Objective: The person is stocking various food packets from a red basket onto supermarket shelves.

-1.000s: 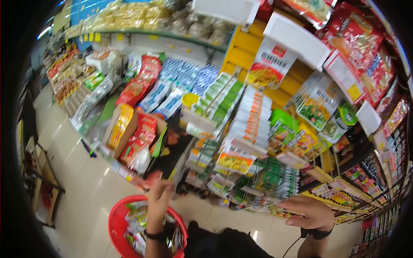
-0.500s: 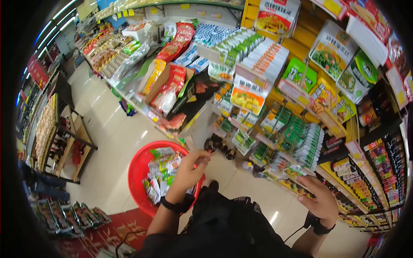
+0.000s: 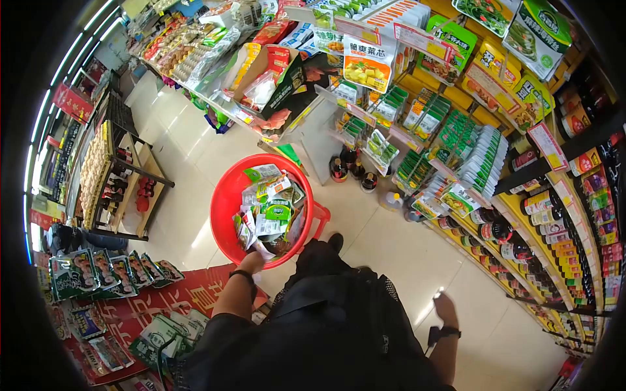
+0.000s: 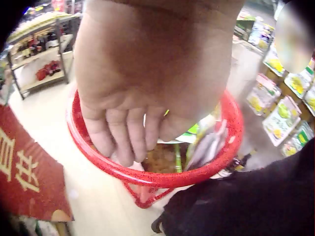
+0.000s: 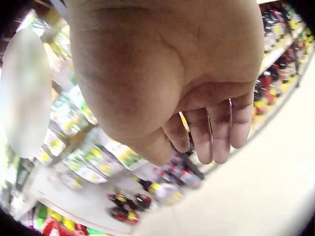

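Note:
A round red plastic basket [image 3: 220, 225] stands on the floor ahead of the person, partly filled with several small food packets [image 3: 278, 212] in green, white and yellow. My left hand [image 3: 250, 262] is at the near rim of the basket. In the left wrist view its straight, relaxed fingers [image 4: 118, 130] point down over the basket's mouth, and no grip on a packet shows. My right hand [image 3: 447, 309] hangs out to the right above the floor, away from the shelves. The right wrist view shows its loose fingers [image 5: 221, 130] with nothing held.
Hanging packets of pickles [image 3: 368, 62] fill the rack ahead. Bottles and jars [image 3: 541, 202] line the shelves on the right. Dark bottles [image 3: 368, 182] stand on the floor below the rack. An egg stand [image 3: 94, 173] is at left, a red display with packets [image 3: 130, 309] at lower left.
The head view has tilted down and the basket now appears whole. My left hand has moved from beyond the basket back to its near rim. My right hand has dropped away from the rack.

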